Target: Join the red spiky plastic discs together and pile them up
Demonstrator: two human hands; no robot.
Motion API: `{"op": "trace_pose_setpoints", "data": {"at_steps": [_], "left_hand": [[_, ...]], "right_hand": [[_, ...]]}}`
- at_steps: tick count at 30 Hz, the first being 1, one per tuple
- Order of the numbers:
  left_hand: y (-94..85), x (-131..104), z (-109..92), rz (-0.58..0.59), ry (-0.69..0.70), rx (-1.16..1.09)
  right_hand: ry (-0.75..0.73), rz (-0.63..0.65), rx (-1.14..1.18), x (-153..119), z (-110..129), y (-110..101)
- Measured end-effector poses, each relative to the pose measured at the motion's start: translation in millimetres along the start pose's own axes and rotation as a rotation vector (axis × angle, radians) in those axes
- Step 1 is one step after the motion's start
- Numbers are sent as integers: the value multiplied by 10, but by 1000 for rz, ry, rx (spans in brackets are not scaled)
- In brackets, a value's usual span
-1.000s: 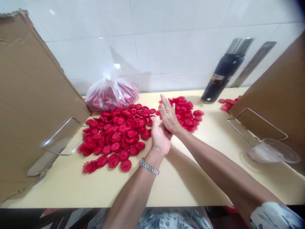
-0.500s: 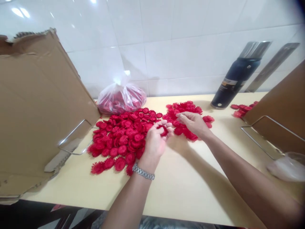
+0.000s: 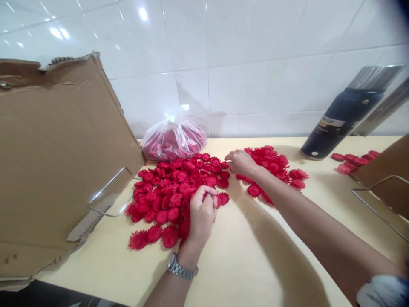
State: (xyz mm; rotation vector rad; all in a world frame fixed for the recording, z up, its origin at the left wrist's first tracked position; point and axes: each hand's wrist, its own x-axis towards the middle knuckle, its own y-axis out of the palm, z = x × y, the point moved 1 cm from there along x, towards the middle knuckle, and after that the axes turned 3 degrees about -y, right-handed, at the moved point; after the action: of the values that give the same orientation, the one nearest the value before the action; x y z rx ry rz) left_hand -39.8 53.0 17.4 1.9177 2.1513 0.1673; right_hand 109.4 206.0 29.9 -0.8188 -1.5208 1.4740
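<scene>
My left hand point(image 3: 203, 211), with a metal-band watch point(image 3: 181, 267) on its wrist, rests at the right edge of a large pile of red fringed flowers point(image 3: 175, 199). Its fingers are curled palm-down, and a single red fringed flower point(image 3: 223, 198) shows at the fingertips. Farther back, my right hand point(image 3: 241, 163) reaches leftward between the two piles, its fingers bent together. Whatever those fingers hold, if anything, is hidden. Behind its wrist lies a smaller pile of similar red flowers point(image 3: 270, 160).
A tied clear bag point(image 3: 174, 138) of red pieces sits by the tiled wall. A cardboard box point(image 3: 64, 153) with a wire handle point(image 3: 107, 213) stands left. At right are a dark thermos point(image 3: 341, 121), several red flowers point(image 3: 358, 162) and another cardboard piece point(image 3: 383, 179).
My left hand has turned palm-down and lowered beside the large pile. My right hand has moved left, away from the smaller pile. The whole view has shifted slightly.
</scene>
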Motion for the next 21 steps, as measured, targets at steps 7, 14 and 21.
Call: {"op": "trace_pose_setpoints", "data": {"at_steps": [7,14,21], "left_hand": [[-18,-46,34,88,496,991],[66,-69,145,118,653,1810],[66,-23,252,103,601,1860]], "right_hand": [[-12,145,-84,240,88,86],[-122,226,-76,-42,97,-32],[-270,234,-101,-174,195,35]]}}
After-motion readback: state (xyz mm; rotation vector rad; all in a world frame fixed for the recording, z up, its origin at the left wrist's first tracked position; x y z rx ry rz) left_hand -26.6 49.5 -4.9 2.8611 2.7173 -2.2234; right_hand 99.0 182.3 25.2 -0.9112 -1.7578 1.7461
